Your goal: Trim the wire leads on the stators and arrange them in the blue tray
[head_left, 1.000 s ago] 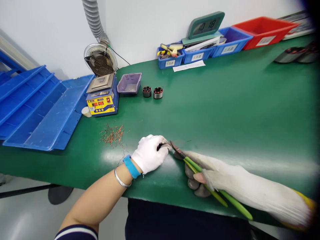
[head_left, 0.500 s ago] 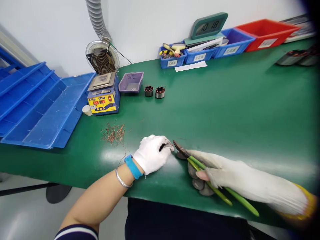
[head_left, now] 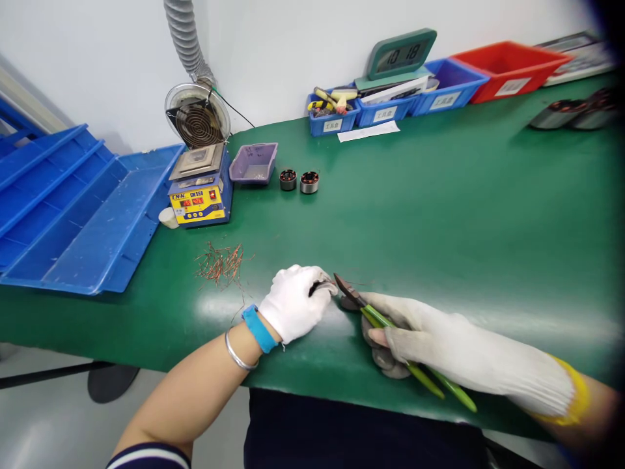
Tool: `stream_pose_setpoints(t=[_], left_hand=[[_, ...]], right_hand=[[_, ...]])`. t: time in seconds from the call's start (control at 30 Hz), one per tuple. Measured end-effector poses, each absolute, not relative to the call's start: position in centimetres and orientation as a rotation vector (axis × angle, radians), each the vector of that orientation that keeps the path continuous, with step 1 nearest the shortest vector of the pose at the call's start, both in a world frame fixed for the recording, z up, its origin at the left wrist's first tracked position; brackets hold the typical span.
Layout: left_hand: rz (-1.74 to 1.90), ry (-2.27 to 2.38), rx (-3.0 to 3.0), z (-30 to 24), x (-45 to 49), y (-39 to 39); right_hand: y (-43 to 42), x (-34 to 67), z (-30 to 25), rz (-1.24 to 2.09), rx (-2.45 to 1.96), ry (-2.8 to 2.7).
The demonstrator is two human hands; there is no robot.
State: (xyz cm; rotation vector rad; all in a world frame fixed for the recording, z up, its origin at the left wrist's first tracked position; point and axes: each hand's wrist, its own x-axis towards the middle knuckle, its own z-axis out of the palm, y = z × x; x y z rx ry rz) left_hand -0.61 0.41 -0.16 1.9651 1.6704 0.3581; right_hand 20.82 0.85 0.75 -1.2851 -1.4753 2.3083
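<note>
My left hand, in a white glove, rests on the green table with its fingers closed round a small dark metal part that is mostly hidden. My right hand, in a knit glove, is wrapped round green-handled cutters. The cutters' dark jaws point left, close to the part in my left hand. A heap of cut copper wire bits lies just left of my left hand.
At the back left stand a yellow and blue solder pot, a fan with a hose, a purple tray and two wound stators. Blue trays lie at far left. Blue bins, a red bin and a clock line the wall.
My right hand and the cutters have shifted slightly left toward my left hand. My left hand has stayed in place.
</note>
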Motion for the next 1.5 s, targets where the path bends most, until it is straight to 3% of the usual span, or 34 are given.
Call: stream_pose_setpoints(t=[0.2, 0.47, 0.53, 0.7, 0.77, 0.83, 0.97, 1.07, 1.23, 1.33, 1.43, 1.5], left_hand=[[0.369, 1.677, 1.963, -0.2, -0.7, 0.4], [0.469, 1.679, 1.869, -0.1, -0.6, 0.3], [0.712, 1.655, 1.699, 0.1, -1.0, 0.3], [1.280, 1.550, 1.382, -0.2, -2.7, 1.0], [1.306, 1.566, 1.354, -0.7, -3.1, 1.4], [1.304, 1.592, 1.332, -1.1, -3.3, 1.8], [1.316, 1.657, 1.309, -1.4, -3.6, 2.5], [1.320, 1.702, 1.327, -1.6, -3.9, 2.9], [1.268, 1.794, 1.418, -2.6, -3.3, 3.0], [1.191, 1.887, 1.499, -3.5, -2.2, 3.8], [1.148, 1.980, 1.606, -4.0, -1.1, 6.5], [1.142, 2.041, 1.668, -3.9, -0.5, 9.2]], right_hand=[[0.6, 20.2, 1.1, 2.439, -1.300, -1.209], [0.7, 20.6, 0.4, 2.038, -1.433, -1.890], [0.4, 21.0, 0.4, 1.712, -1.506, -2.206], [-1.4, 21.0, 0.1, 0.288, -1.558, -2.726], [-1.4, 19.7, 0.4, 0.068, -1.510, -2.774], [-0.7, 17.6, 0.8, 0.076, -1.377, -2.748], [0.9, 13.4, 1.1, 0.408, -1.062, -2.734], [2.1, 13.8, 0.6, 0.509, -1.068, -2.698], [6.9, 23.8, 0.1, 0.575, -1.813, -2.187], [8.9, 29.5, 0.2, 0.291, -2.124, -2.056], [7.0, 30.1, -0.1, -0.046, -1.846, -2.025], [3.9, 27.7, -0.7, 0.159, -1.508, -2.132]])
